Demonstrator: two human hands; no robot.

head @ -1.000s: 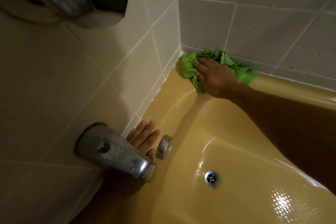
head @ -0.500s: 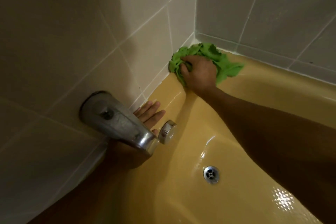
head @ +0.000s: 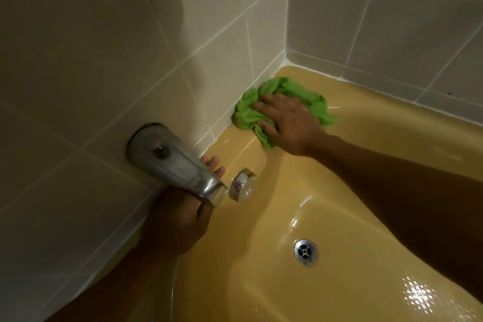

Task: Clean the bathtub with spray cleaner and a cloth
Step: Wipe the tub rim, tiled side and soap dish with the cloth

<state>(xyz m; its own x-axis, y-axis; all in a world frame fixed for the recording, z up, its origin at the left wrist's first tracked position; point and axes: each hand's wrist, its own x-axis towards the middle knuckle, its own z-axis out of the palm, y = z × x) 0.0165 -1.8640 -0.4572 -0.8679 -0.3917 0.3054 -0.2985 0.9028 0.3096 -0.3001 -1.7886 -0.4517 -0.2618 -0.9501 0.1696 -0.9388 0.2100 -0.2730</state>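
Below, glossy yellow tub [head: 366, 217], with bright glints on the floor near the lower right. Round metal drain [head: 305, 252] set in the floor. Chrome cap [head: 243, 188] on the end wall, just beside the tip of the spout [head: 177, 167]. Pale tiled wall [head: 104, 60] to the left and greyer tiled wall [head: 392, 34] at the back, meeting at the far corner of the rim. White sealant line along both joints.

Green cloth [head: 248, 115] bunched on the flat rim ledge, against the foot of the left wall and near that far corner. Bare strip of ledge between cloth and corner.

Right hand [head: 292, 123] on top of the cloth, palm down, thumb and fingers closed into the folds and gripping it. Forearm stretched across the basin from the right edge.

Left hand [head: 180, 222] under the spout, largely hidden by it. Fingertips showing past the spout, straight and relaxed, lying on the ledge and holding nothing.

Open ledge between left fingertips and cloth, narrow, hemmed by the wall on one side and the rounded drop into the basin on the other. Wide free floor around the drain, below the right forearm.
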